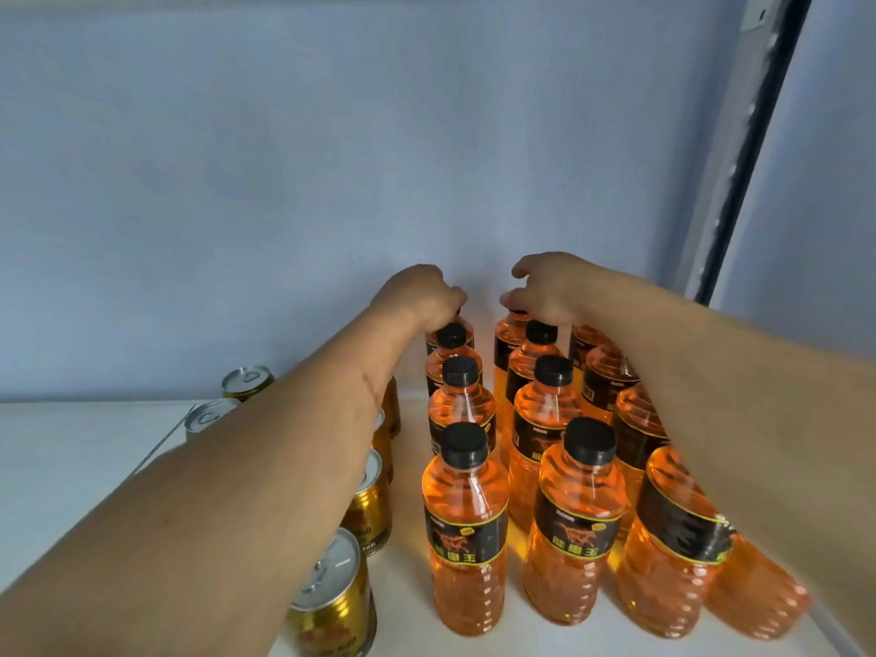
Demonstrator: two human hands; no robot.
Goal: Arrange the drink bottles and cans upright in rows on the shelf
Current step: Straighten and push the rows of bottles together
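Orange drink bottles with black caps and black labels stand upright in three rows on the white shelf (85, 467); the nearest ones are the front-left bottle (464, 528) and the front-middle bottle (576, 523). My left hand (422, 296) is closed over the top of the rearmost bottle (467, 335) in the left row. My right hand (550, 289) grips the top of the rearmost bottle (505, 343) in the middle row. My right forearm hides much of the right row (663, 514). Gold cans (332, 599) stand upright in rows to the left, partly under my left forearm.
A pale blue back wall (332, 158) closes the shelf behind the bottles. A grey upright post (749, 149) runs along the right side. Two more gold cans (246, 379) stand near the wall at left.
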